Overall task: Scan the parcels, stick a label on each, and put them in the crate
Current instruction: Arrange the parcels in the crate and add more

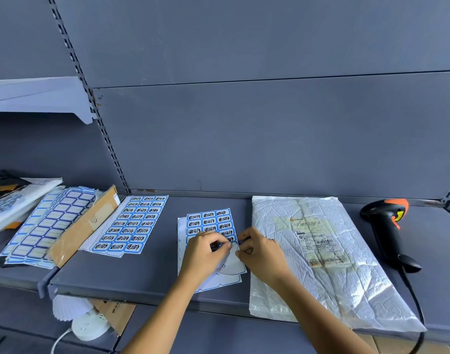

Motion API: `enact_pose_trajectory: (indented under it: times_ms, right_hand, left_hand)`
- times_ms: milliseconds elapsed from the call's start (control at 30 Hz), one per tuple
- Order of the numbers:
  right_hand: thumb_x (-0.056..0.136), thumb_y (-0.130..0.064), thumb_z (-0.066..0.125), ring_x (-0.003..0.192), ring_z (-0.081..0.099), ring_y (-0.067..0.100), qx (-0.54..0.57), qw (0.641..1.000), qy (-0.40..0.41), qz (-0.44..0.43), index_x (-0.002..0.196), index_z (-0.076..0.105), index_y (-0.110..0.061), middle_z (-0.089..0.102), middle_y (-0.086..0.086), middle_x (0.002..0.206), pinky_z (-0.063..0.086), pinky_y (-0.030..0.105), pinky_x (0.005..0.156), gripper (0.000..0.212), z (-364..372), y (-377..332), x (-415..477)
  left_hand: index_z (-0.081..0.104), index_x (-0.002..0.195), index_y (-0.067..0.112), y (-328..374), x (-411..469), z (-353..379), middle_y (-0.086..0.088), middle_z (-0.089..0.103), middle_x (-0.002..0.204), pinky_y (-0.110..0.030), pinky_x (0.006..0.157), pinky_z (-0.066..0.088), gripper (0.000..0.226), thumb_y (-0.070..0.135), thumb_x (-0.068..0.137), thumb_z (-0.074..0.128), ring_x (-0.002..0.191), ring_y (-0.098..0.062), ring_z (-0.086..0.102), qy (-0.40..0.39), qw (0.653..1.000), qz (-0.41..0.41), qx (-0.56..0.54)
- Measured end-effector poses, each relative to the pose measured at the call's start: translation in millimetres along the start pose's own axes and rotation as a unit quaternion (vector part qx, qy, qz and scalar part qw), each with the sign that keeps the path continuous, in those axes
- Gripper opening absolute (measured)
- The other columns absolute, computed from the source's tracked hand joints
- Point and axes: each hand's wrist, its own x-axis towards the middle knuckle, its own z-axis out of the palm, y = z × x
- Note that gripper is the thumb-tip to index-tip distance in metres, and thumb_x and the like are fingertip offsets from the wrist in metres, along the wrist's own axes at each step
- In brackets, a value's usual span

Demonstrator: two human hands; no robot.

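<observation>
The left hand [203, 254] and right hand [263, 254] cover the lower rows of the label sheet [209, 221]. Print on the parcel [351, 292] waybill [314, 241] is too small to read.

Grey metal shelf [147, 274] with flat packing goods laid across it.
A white plastic parcel [359, 290] lies at the right, its near end overhanging the front edge, with a black-and-orange scanner [387, 226] just beside it. A part-used label sheet [211, 221] lies in the middle and a full label sheet [134, 223] to its left. On the adjoining left section lie cardboard [83, 226] and blank label sheets [47, 223].
</observation>
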Motion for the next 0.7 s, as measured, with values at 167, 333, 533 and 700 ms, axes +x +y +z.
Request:
enact_pose_trajectory:
  times_ms: [167, 333, 533, 700]
  right_hand:
    - [0.087, -0.023, 0.061, 0.086, 0.065, 0.016, 0.002, 1.000, -0.002, 0.002, 0.107, 0.054, -0.022, 0.072, -0.012, 0.087, 0.040, 0.028, 0.084, 0.021, 0, -1, -1]
    - [0.087, -0.023, 0.059, 0.092, 0.064, 0.011, -0.009, 1.000, -0.003, -0.001, 0.112, 0.057, -0.023, 0.073, -0.015, 0.089, 0.039, 0.026, 0.085, 0.025, -1, 0, -1]
    - [0.087, -0.022, 0.058, 0.096, 0.062, 0.010, -0.021, 1.000, -0.004, -0.011, 0.122, 0.055, -0.023, 0.072, -0.014, 0.091, 0.035, 0.025, 0.089, 0.035, 0, -1, -2]
    - [0.089, -0.042, 0.058, 0.108, 0.043, 0.019, -0.013, 0.998, 0.060, -0.021, 0.111, 0.065, -0.025, 0.058, -0.005, 0.110, 0.032, 0.026, 0.093, 0.029, 7, 4, 0]
  left_hand:
    - [0.054, 0.067, 0.031, 1, -2, -1, 0.019, 0.060, 0.065, -0.023, 0.065, 0.043, 0.027, 0.016, 0.088, 0.062, 0.065, -0.002, 0.054, 0.014, 0.999, -0.043, -0.028]
    - [0.051, 0.072, 0.023, 4, -5, -3, 0.014, 0.058, 0.063, -0.018, 0.059, 0.038, 0.022, 0.015, 0.092, 0.055, 0.061, -0.004, 0.049, 0.031, 0.997, -0.057, -0.039]
    - [0.052, 0.078, 0.014, 13, -5, -7, 0.005, 0.057, 0.072, -0.010, 0.056, 0.038, 0.017, 0.012, 0.095, 0.051, 0.063, 0.004, 0.053, 0.052, 0.993, -0.070, -0.075]
    - [0.050, 0.077, 0.022, 13, -5, -7, 0.010, 0.060, 0.076, -0.015, 0.059, 0.040, 0.019, 0.014, 0.094, 0.053, 0.063, 0.000, 0.053, 0.088, 0.992, -0.039, -0.076]
